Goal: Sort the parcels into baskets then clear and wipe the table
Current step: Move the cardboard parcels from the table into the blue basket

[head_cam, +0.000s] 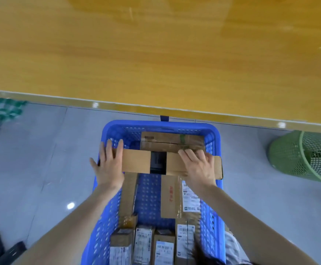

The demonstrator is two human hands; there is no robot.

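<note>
Grey floor carried the blue basket, which stood just in front of the table. Parcels stood upright in a row at its near end, with two more lying flat behind them. Across the middle, both hands held a box level over the basket. The left hand pressed flat on the left end, fingers straight and thumb spread. The right hand lay over the right end; whether its fingers curled round the far edge could not be told. The right end overhung the rim, so the box probably needed turning or shifting left before lowering. Both ends should descend together to avoid jamming. Beyond, another parcel lay against the far wall. The wooden table filled the background; a green bin stood right, a checked cloth left.
</note>
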